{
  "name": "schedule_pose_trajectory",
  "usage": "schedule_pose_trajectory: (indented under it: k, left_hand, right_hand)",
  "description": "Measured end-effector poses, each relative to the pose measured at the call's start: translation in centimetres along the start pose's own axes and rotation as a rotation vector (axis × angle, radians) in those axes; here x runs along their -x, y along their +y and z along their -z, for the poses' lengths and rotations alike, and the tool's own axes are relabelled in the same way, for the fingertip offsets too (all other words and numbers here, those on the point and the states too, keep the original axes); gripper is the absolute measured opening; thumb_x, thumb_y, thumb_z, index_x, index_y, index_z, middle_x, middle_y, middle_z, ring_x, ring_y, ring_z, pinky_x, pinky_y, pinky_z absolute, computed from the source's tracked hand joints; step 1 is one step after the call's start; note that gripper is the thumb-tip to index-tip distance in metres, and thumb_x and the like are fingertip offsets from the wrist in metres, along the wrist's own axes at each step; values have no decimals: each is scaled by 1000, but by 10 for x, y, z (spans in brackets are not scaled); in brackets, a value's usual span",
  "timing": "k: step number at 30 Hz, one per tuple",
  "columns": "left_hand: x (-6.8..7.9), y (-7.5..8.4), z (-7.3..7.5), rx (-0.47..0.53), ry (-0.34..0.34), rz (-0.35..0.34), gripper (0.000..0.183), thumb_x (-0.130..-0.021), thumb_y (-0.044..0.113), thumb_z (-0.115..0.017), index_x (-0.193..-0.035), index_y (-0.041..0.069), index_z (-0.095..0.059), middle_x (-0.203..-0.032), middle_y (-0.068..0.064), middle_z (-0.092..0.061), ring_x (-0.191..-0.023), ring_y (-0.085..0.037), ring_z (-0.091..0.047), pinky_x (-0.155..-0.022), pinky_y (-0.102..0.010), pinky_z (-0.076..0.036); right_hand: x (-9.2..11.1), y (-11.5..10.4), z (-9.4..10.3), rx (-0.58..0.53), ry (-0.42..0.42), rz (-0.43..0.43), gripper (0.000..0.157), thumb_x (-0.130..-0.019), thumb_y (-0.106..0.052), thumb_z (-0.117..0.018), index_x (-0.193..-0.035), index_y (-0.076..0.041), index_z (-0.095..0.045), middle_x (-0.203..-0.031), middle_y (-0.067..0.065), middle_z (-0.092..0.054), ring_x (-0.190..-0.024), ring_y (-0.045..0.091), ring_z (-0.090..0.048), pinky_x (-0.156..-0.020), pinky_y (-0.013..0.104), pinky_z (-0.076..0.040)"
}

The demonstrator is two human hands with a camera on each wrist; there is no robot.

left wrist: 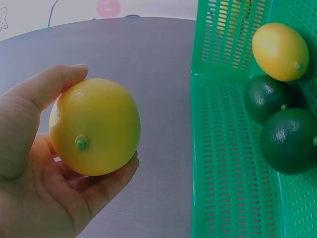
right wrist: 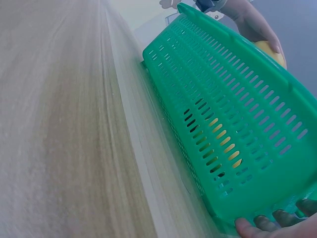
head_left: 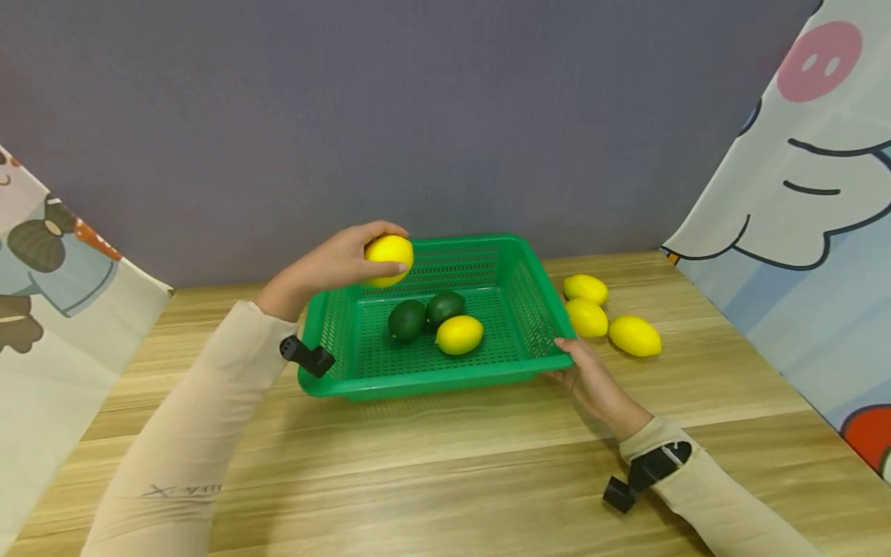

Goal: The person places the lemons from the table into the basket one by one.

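Observation:
My left hand (head_left: 348,255) holds a lemon (head_left: 387,255) above the back left part of a green plastic basket (head_left: 418,379). In the left wrist view, thumb and fingers wrap the lemon (left wrist: 96,129), whose green stem nub faces the camera. Two dark green fruits (head_left: 407,319) and one lemon (head_left: 459,335) lie together on the basket floor. My right hand (head_left: 588,379) grips the basket's near right corner, thumb over the rim and fingers beneath. Those fingertips (right wrist: 285,218) show against the basket's outer side in the right wrist view.
Three more lemons (head_left: 635,336) lie on the wooden table (head_left: 445,480) just right of the basket. A grey wall panel (head_left: 445,116) rises behind the table. Cartoon-printed sheets (head_left: 821,193) stand along both sides.

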State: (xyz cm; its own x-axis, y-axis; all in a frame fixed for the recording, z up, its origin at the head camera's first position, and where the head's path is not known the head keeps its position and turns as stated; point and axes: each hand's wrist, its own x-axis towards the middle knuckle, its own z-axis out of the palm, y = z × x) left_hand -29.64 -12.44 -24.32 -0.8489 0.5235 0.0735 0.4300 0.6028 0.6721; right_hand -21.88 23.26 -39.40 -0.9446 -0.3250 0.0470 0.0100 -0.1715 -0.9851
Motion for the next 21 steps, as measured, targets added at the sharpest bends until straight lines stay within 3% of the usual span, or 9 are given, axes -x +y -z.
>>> schedule_pose_trajectory:
  k: [21]
  left_hand:
    - [-46,4,-25,90,-30,-35,46,-89,23,-64,-131,9,-50,-122,-8,-54,-98,-23,-52,-80,-35,-47]
  right_hand:
    - [1,-2,1,-7,4,3,38,-100,-18,-33,-133,0,-33,-113,0,-55,-105,11,-53,-89,28,-47]
